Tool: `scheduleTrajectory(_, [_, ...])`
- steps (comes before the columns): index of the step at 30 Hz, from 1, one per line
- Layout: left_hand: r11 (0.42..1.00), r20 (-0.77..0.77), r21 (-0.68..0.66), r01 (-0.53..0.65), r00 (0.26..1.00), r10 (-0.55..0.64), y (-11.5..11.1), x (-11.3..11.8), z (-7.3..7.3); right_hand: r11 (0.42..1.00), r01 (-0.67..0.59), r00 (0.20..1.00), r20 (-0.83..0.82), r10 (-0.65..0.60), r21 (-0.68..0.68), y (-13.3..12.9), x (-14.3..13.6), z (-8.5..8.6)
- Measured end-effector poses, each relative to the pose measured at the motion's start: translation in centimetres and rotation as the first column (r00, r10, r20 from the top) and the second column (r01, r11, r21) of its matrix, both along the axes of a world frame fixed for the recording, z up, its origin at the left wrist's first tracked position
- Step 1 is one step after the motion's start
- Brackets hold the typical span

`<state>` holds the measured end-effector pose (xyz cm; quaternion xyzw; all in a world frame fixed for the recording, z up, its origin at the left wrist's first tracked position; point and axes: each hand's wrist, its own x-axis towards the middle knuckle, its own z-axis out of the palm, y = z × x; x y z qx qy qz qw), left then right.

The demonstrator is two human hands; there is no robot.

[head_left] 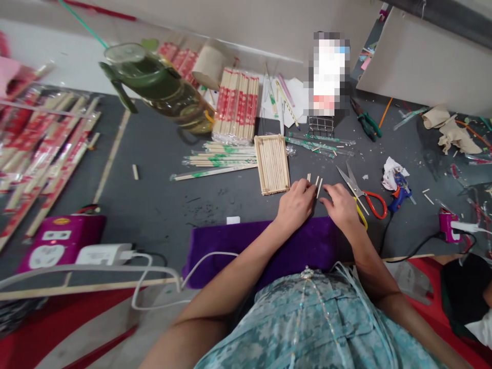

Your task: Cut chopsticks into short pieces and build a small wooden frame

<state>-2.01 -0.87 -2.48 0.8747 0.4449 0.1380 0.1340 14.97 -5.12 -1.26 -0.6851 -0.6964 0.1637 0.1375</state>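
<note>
Several short cut wooden sticks (320, 188) lie on the grey table between my two hands. My left hand (296, 201) rests with fingers bent and closed at these sticks; the ends of short sticks show at its fingertips. My right hand (343, 204) is just to their right, thumb and forefinger apart, with nothing visible between them. Up and left of my left hand lies a small rectangular tray made of wooden sticks (273, 165), with a raised rim. Scissors with orange handles (361, 192) lie open beside my right hand.
Wrapped chopsticks (223, 155) lie left of the tray, with a bundled pack (236, 105) behind. A green-lidded jug (157, 84) stands at back left. Pliers (366, 120) and a blue glue gun (400, 199) are at right. A purple cloth (230, 246) lies under my forearms.
</note>
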Motion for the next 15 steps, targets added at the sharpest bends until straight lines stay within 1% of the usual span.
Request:
scheduleTrajectory(2, [1.0,0.008,-0.006,0.001,1.0,-0.001,0.11,0.0,-0.14,0.999,-0.018,0.999,0.048,0.02,-0.039,0.52,-0.38,-0.33])
scheduleTrajectory(5, [1.0,0.035,-0.025,0.007,0.999,-0.006,0.07,-0.08,-0.49,0.997,-0.027,0.998,0.06,0.032,-0.067,0.73,-0.47,-0.73])
scheduleTrajectory(9, [0.999,0.037,-0.028,0.024,0.999,-0.023,-0.13,0.02,-0.69,0.998,-0.033,0.999,0.029,0.035,-0.059,0.51,-0.02,-0.9])
scheduleTrajectory(12, [1.0,0.041,0.007,0.025,0.999,-0.026,-0.1,0.18,-0.51,0.999,-0.033,0.999,0.011,0.033,-0.041,0.41,0.26,-0.88])
scheduleTrajectory(15, [0.998,0.05,0.031,0.054,0.997,-0.056,0.03,0.27,-0.26,0.999,-0.032,0.999,0.003,0.032,-0.027,0.45,0.3,-0.86])
